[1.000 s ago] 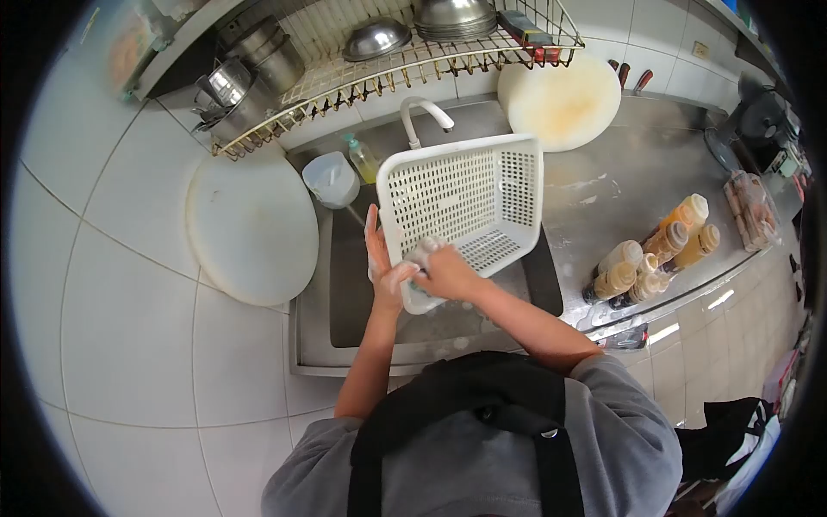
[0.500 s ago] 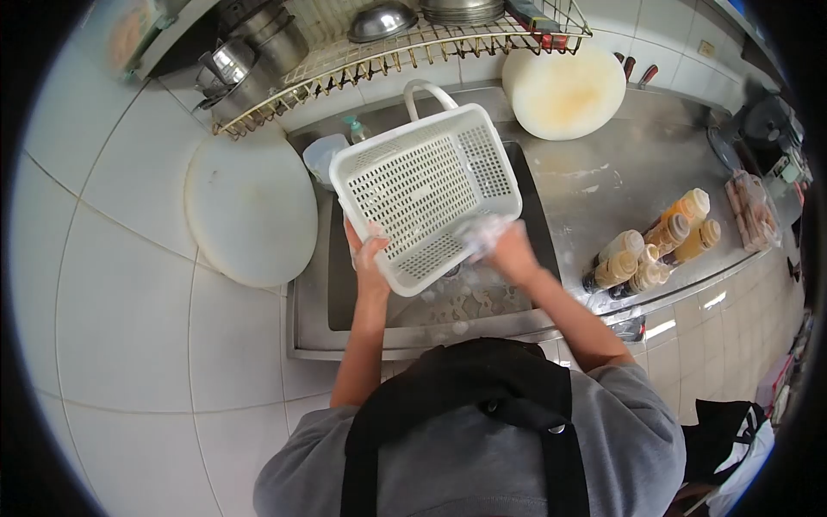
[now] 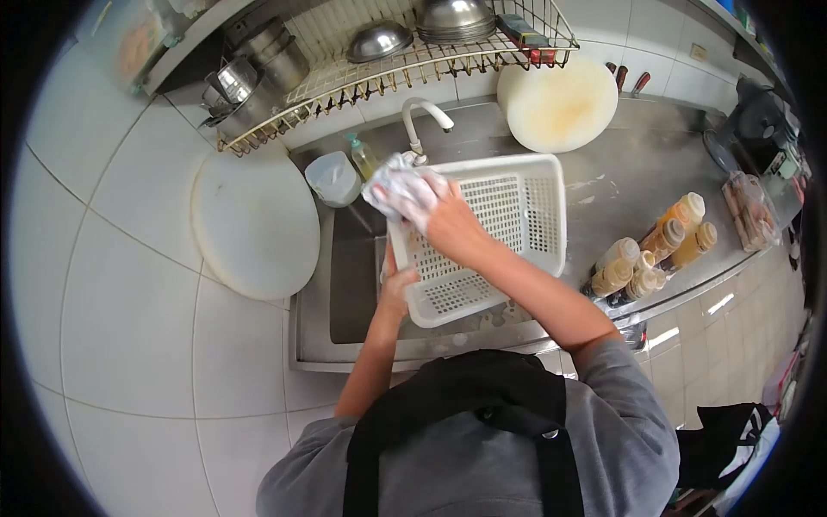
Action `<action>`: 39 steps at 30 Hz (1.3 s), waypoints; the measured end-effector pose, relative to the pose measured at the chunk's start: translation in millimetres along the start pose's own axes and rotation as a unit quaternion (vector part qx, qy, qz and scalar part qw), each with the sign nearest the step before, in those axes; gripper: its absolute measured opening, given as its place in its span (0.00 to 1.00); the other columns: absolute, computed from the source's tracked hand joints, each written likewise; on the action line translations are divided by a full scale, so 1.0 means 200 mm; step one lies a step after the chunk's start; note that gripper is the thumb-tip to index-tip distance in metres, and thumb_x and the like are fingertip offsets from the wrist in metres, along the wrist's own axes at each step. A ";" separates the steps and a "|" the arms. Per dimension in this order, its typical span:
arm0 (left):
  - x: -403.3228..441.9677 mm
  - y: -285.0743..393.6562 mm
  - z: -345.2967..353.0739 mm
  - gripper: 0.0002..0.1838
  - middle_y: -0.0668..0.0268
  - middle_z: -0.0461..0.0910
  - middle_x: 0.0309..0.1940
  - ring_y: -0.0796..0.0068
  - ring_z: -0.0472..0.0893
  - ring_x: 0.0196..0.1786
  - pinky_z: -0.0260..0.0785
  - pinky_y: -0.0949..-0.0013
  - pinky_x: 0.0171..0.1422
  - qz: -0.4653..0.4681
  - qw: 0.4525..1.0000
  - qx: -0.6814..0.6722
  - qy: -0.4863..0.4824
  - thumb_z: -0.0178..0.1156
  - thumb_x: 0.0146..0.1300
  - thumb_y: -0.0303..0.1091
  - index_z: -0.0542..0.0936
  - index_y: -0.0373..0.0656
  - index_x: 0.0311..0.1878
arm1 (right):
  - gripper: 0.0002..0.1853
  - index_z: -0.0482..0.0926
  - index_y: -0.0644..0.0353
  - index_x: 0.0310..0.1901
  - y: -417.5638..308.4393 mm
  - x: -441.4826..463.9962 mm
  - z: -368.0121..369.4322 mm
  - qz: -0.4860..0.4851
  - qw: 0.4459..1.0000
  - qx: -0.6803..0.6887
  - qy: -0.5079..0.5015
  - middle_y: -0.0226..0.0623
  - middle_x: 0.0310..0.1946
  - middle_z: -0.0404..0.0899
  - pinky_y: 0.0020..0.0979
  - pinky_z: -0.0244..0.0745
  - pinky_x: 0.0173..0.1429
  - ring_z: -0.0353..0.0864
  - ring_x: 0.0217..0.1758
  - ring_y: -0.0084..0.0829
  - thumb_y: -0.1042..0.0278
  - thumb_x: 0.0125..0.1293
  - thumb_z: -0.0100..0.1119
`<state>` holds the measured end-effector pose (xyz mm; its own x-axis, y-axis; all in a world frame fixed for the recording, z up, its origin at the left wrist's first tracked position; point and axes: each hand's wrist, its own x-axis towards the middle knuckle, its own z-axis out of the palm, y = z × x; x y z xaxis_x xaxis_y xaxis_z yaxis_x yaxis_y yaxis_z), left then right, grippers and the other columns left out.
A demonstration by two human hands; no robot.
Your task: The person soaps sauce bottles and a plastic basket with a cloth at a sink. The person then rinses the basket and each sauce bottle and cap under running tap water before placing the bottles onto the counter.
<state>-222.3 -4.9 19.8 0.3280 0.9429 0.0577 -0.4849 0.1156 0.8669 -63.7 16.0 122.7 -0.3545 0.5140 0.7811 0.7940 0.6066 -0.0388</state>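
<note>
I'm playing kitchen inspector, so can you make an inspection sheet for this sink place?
Surface: shiny gray steel counter, pale wet-looking streaks.
Job's things: white plastic perforated basket over the steel sink; crumpled whitish cloth at its upper-left corner.
Clutter: plastic squeeze bottles clustered on the counter.
Hands: left hand holds the basket's left side; right hand grips the cloth.
Cables: nothing seen.
Surroundings: wire rack holding steel bowls.

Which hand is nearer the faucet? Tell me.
Right: the right hand holds a cloth near the faucet; the left hand is lower and farther, holding the basket.
</note>
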 end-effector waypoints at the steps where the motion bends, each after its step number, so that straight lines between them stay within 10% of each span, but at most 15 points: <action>1: -0.01 0.02 0.00 0.50 0.55 0.64 0.66 0.59 0.70 0.66 0.64 0.57 0.69 0.001 1.000 0.003 -0.001 0.51 0.44 0.26 0.50 0.48 0.77 | 0.20 0.77 0.50 0.57 0.06 0.04 0.03 0.001 1.000 0.000 0.004 0.39 0.60 0.72 0.48 0.64 0.64 0.69 0.63 0.41 0.70 0.61 0.56; 10: -0.07 0.14 -0.06 0.51 0.56 0.65 0.67 0.61 0.68 0.69 0.64 0.61 0.71 0.060 0.996 0.068 -0.006 0.51 0.38 0.26 0.53 0.41 0.75 | 0.17 0.79 0.51 0.51 0.50 0.03 0.01 0.084 0.982 -0.058 -0.161 0.37 0.44 0.79 0.45 0.67 0.53 0.75 0.52 0.39 0.73 0.60 0.52; 12: 0.00 0.07 -0.04 0.54 0.59 0.65 0.68 0.63 0.67 0.69 0.59 0.66 0.73 0.057 0.980 0.192 -0.016 0.52 0.35 0.25 0.52 0.41 0.76 | 0.17 0.77 0.52 0.52 0.26 0.07 0.15 -0.013 1.000 -0.014 -0.017 0.39 0.44 0.78 0.45 0.66 0.54 0.75 0.53 0.39 0.71 0.60 0.53; 19: -0.05 0.10 -0.06 0.53 0.57 0.68 0.64 0.61 0.71 0.66 0.65 0.59 0.69 0.040 0.999 0.001 0.029 0.54 0.35 0.27 0.55 0.42 0.75 | 0.18 0.75 0.54 0.54 0.67 -0.12 0.11 0.110 0.976 0.017 -0.188 0.39 0.53 0.77 0.46 0.66 0.57 0.74 0.56 0.43 0.67 0.61 0.54; 27: 0.07 0.12 -0.08 0.60 0.58 0.61 0.69 0.62 0.64 0.72 0.59 0.63 0.74 0.101 0.956 0.271 -0.046 0.53 0.28 0.29 0.49 0.42 0.78 | 0.24 0.73 0.54 0.60 0.61 -0.09 0.15 0.130 0.961 0.161 -0.186 0.46 0.57 0.76 0.49 0.63 0.64 0.72 0.62 0.48 0.59 0.62 0.59; 31: 0.04 0.16 -0.09 0.60 0.55 0.60 0.70 0.60 0.63 0.72 0.60 0.60 0.74 0.113 0.989 0.083 -0.052 0.53 0.27 0.29 0.50 0.42 0.77 | 0.24 0.73 0.57 0.59 0.79 -0.21 0.12 0.188 0.934 0.111 -0.284 0.49 0.58 0.74 0.47 0.63 0.66 0.70 0.63 0.51 0.61 0.61 0.59; 39: 0.00 0.23 -0.04 0.61 0.54 0.60 0.71 0.55 0.63 0.72 0.60 0.54 0.75 0.109 0.994 -0.017 0.002 0.52 0.28 0.25 0.46 0.48 0.78 | 0.26 0.73 0.63 0.57 0.94 -0.55 0.27 0.260 0.950 0.171 0.013 0.52 0.53 0.75 0.44 0.68 0.62 0.72 0.59 0.52 0.71 0.55 0.67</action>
<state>-252.5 2.6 56.1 0.2092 0.9479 0.2403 -0.5706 -0.0812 0.8172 98.1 106.3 -3.3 0.0576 0.7854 0.6164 0.6503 0.4389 -0.6200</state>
